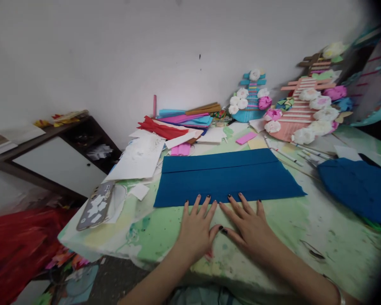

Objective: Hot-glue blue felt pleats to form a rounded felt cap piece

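A wide piece of dark blue crepe paper [222,178] lies flat on the table, with a crease or fold line running along its length near the far side. My left hand [197,226] rests palm down at its near edge, fingers spread and fingertips touching the paper. Beside it my right hand [249,224] lies the same way, its fingertips on the same edge. The two thumbs almost meet on the tablecloth. Neither hand grips anything.
Left are a phone [97,207] and white paper sheets [139,156]. Folded coloured papers [184,118] lie at the back. Flower-decorated paper guitars [250,99] lean near the wall. Brushes or pens [285,156] and a dark blue piece [358,186] lie right. A cabinet [60,156] stands left.
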`<state>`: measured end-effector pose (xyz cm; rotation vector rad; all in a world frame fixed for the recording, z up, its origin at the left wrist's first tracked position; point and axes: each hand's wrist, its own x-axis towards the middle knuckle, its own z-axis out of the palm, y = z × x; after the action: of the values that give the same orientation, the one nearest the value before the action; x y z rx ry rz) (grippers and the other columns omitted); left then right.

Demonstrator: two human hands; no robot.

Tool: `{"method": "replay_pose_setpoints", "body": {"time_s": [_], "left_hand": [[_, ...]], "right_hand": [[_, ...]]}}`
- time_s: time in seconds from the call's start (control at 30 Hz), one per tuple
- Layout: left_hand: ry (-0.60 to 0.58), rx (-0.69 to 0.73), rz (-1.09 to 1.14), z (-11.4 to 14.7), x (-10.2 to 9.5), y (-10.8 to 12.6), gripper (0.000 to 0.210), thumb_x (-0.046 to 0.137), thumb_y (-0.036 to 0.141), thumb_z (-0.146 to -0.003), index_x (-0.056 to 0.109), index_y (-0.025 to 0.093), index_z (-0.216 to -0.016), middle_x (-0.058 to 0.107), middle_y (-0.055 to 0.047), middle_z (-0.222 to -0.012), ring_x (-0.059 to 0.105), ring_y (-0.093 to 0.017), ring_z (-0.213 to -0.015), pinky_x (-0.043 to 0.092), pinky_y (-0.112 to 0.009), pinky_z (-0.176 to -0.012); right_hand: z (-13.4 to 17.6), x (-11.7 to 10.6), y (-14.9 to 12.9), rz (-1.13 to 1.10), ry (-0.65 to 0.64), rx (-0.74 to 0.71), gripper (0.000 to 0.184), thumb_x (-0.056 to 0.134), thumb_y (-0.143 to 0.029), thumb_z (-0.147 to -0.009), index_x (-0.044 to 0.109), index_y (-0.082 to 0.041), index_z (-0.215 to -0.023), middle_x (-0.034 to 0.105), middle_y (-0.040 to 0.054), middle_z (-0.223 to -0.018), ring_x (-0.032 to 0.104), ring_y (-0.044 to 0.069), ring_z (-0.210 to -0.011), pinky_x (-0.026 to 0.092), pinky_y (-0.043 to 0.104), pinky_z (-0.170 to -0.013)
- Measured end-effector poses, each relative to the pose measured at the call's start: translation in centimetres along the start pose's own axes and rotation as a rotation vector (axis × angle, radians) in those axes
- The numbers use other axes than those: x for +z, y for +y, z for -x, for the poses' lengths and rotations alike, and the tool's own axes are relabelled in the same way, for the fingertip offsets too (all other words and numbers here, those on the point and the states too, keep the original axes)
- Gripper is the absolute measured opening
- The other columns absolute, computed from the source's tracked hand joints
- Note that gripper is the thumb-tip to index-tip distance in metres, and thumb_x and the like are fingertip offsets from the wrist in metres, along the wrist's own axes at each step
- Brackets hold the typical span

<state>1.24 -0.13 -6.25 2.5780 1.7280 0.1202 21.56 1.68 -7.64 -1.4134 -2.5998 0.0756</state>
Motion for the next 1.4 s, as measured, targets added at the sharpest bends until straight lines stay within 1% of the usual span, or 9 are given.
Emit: {"method": "replay_pose_setpoints", "body": {"time_s": [0.17, 0.4, 0.53, 0.63, 0.83, 1.0, 1.2, 1.33, 1.4], "left_hand": [[-0.033, -0.020, -0.002, -0.1, -0.8, 0.2, 0.058, 0.028, 0.052, -0.096, 0.016, 0.033, -0.150, 0.024, -0.002, -0.156, 0.021, -0.034, -0.143, 0.023, -0.069, -0.107], [-0.007, -0.027, 0.005, -0.2, -0.7, 0.3, 0.057, 0.034, 0.045, -0.095, 0.022, 0.030, -0.149, 0.028, -0.002, -0.155, 0.023, -0.033, -0.142, 0.021, -0.067, -0.109], [0.017, -0.010, -0.001, -0.1, -0.4, 0.1, 0.057, 0.032, 0.048, -0.096, 0.024, 0.030, -0.149, 0.030, -0.004, -0.154, 0.024, -0.033, -0.142, 0.019, -0.066, -0.110], [0.015, -0.030, -0.013, 0.1, -0.4, -0.1, 0.057, 0.031, 0.051, -0.095, 0.025, 0.031, -0.148, 0.032, -0.004, -0.154, 0.025, -0.034, -0.141, 0.021, -0.067, -0.108], [0.049, -0.068, -0.059, 0.9, -0.5, -0.5, 0.058, 0.035, 0.050, -0.094, 0.031, 0.028, -0.147, 0.037, -0.005, -0.151, 0.030, -0.034, -0.139, 0.028, -0.061, -0.107], [0.064, -0.144, -0.097, 2.2, -0.6, -1.8, 0.062, 0.035, 0.053, -0.092, 0.037, 0.022, -0.145, 0.039, -0.006, -0.149, 0.033, -0.033, -0.138, 0.034, -0.052, -0.107], [0.084, -0.275, -0.190, 4.1, -1.0, -3.6, 0.064, 0.036, 0.051, -0.090, 0.045, 0.013, -0.140, 0.047, -0.012, -0.143, 0.041, -0.037, -0.132, 0.034, -0.056, -0.103], [0.085, -0.277, -0.210, 4.7, -1.2, -4.5, 0.061, 0.034, 0.048, -0.090, 0.045, 0.015, -0.140, 0.048, -0.011, -0.142, 0.040, -0.035, -0.133, 0.028, -0.058, -0.106], [0.069, -0.267, -0.214, 4.8, -1.2, -4.7, 0.062, 0.034, 0.049, -0.089, 0.044, 0.016, -0.141, 0.048, -0.011, -0.142, 0.040, -0.034, -0.133, 0.029, -0.057, -0.106]], "right_hand": [[-0.2, -0.5, -0.4, -0.024, -0.001, 0.034, 0.066, 0.037, -0.058, -0.092, 0.020, -0.033, -0.150, 0.031, 0.0089, -0.152, 0.021, 0.042, -0.139, 0.015, 0.079, -0.097], [-0.8, -1.3, -1.7, 0.032, -0.017, 0.061, 0.065, 0.047, -0.052, -0.089, 0.038, -0.022, -0.146, 0.038, 0.0159, -0.148, 0.026, 0.049, -0.135, 0.016, 0.080, -0.096], [-0.5, -1.5, -1.3, 0.020, 0.000, 0.057, 0.062, 0.043, -0.052, -0.091, 0.037, -0.023, -0.145, 0.038, 0.0148, -0.148, 0.025, 0.047, -0.136, 0.014, 0.082, -0.094], [0.0, -1.6, -0.2, 0.005, -0.014, 0.063, 0.059, 0.040, -0.050, -0.093, 0.036, -0.024, -0.146, 0.036, 0.0146, -0.150, 0.027, 0.041, -0.138, 0.013, 0.081, -0.096], [1.1, -1.9, 2.8, -0.031, -0.054, 0.105, 0.057, 0.036, -0.049, -0.095, 0.031, -0.027, -0.147, 0.032, 0.0098, -0.152, 0.022, 0.035, -0.141, 0.011, 0.078, -0.100], [2.0, -2.7, 5.2, -0.079, -0.097, 0.092, 0.057, 0.034, -0.050, -0.096, 0.035, -0.023, -0.146, 0.030, 0.0088, -0.153, 0.023, 0.028, -0.142, 0.015, 0.063, -0.111], [3.6, -3.1, 7.7, -0.014, -0.021, 0.140, 0.055, 0.033, -0.047, -0.097, 0.040, -0.020, -0.143, 0.038, 0.0102, -0.148, 0.029, 0.027, -0.139, 0.018, 0.059, -0.113], [4.7, -3.2, 9.4, 0.036, 0.011, 0.190, 0.053, 0.033, -0.045, -0.097, 0.042, -0.020, -0.142, 0.040, 0.0109, -0.147, 0.031, 0.026, -0.139, 0.019, 0.058, -0.112], [5.2, -3.3, 10.3, 0.049, 0.024, 0.217, 0.052, 0.033, -0.044, -0.096, 0.043, -0.019, -0.141, 0.041, 0.0114, -0.147, 0.033, 0.026, -0.138, 0.020, 0.057, -0.112]]}}
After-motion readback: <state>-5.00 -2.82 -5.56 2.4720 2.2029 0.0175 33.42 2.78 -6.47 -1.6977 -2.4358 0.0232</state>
